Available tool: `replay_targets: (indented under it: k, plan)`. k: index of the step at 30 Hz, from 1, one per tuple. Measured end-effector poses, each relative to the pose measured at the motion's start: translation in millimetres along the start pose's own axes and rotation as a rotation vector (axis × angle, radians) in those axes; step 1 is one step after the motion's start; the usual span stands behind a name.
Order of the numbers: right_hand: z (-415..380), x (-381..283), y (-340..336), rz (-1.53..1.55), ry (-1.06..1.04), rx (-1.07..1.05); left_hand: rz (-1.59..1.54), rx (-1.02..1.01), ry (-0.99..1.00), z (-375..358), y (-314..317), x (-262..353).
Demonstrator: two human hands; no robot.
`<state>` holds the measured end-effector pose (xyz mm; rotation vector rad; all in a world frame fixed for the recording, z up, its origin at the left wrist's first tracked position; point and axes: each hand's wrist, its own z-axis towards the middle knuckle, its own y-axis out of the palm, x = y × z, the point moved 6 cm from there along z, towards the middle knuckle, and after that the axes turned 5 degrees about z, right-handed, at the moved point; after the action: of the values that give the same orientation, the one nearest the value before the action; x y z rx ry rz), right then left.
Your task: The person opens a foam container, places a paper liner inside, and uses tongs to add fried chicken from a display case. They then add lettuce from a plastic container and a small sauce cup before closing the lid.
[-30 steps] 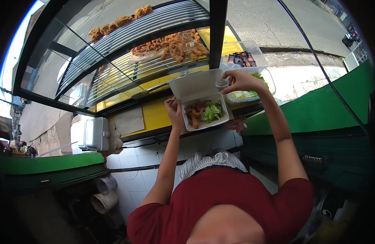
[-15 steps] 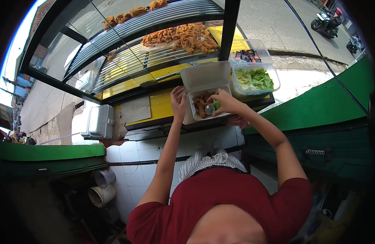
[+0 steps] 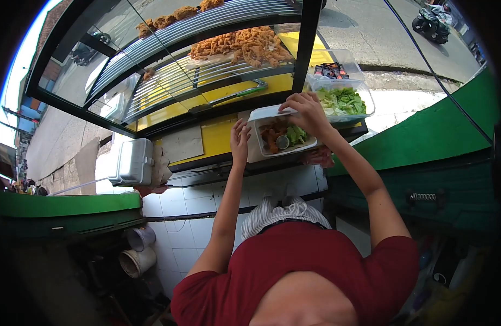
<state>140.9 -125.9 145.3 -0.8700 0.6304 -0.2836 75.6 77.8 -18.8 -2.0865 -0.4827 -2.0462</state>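
Note:
A white foam takeaway box [image 3: 288, 152] sits at the counter's front edge. Inside lie brown fried pieces [image 3: 270, 134], a small clear lidded cup [image 3: 282, 142] and green lettuce [image 3: 297, 135]. The box's lid [image 3: 268, 112] is tilted partway down over the back. My right hand [image 3: 311, 113] pinches the lid near its right end, fingers bent over its edge. At the box's left side is my left hand [image 3: 240, 142], raised with fingers loosely bent and apart, holding nothing. Whether its fingertips touch the lid's left corner is hard to tell.
Behind the box stands a glass display case [image 3: 218, 103] with fried food [image 3: 239, 46] on racks and green-handled tongs [image 3: 250, 90]. A clear tub of lettuce [image 3: 345, 103] is at right. Stacked foam boxes [image 3: 132, 162] stand left. A green ledge [image 3: 424, 138] borders the right.
My right hand has left the cup and lettuce inside the box and moved up to the lid. The lid, upright before, is now tipped forward. My left hand has barely moved.

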Motion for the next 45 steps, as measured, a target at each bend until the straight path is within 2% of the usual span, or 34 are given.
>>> replay_targets:
  k: [4, 8, 9, 12, 21, 24, 25, 27, 29, 32, 36, 40, 41, 45]
  plan:
    - [-58, -20, 18, 0.048, 0.008, -0.048, 0.009, -0.021, 0.01, -1, -5, -6]
    - [-103, -9, 44, 0.101, 0.016, 0.031, 0.107, -0.058, 0.098, -15, 17, 12]
    - [-107, -9, 48, 0.095, 0.002, 0.028, 0.108, -0.065, 0.132, -20, 25, 19]
    - [-115, -4, 52, 0.115, 0.007, 0.083, 0.572, -0.036, 0.269, -28, 39, 34]
    - [-132, 5, 60, 0.196, -0.062, 0.057, 0.722, -0.035, 0.288, -34, 54, 32]
    - [-136, 20, 44, 0.111, 0.171, 0.278, 0.759, 0.042, 0.329, -36, 52, 32]
    - [-137, 30, 43, 0.177, 0.317, 0.262, 0.669, -0.003, 0.272, -36, 52, 26]
    - [-135, 47, 50, 0.411, 0.439, 0.294, 0.485, -0.087, 0.161, -36, 55, 14]
    - [-139, 66, 70, 0.73, 0.567, 0.281, 0.416, -0.09, 0.145, -38, 57, 8]
    - [-125, 58, 70, 0.858, 0.606, 0.304, 0.356, -0.041, 0.122, -44, 57, 9]
    - [-103, 37, 59, 0.915, 0.626, 0.161, 0.381, 0.056, 0.11, -65, 38, 38]
    - [-67, -12, 45, 1.021, 0.64, 0.01, 0.008, 0.244, 0.06, -108, 10, 81]
    - [-58, -26, 47, 1.018, 0.625, -0.018, 0.015, 0.272, 0.045, -119, -2, 88]
    - [-29, -86, 80, 1.037, 0.529, -0.152, -0.2, 0.4, -0.037, -154, -63, 79]
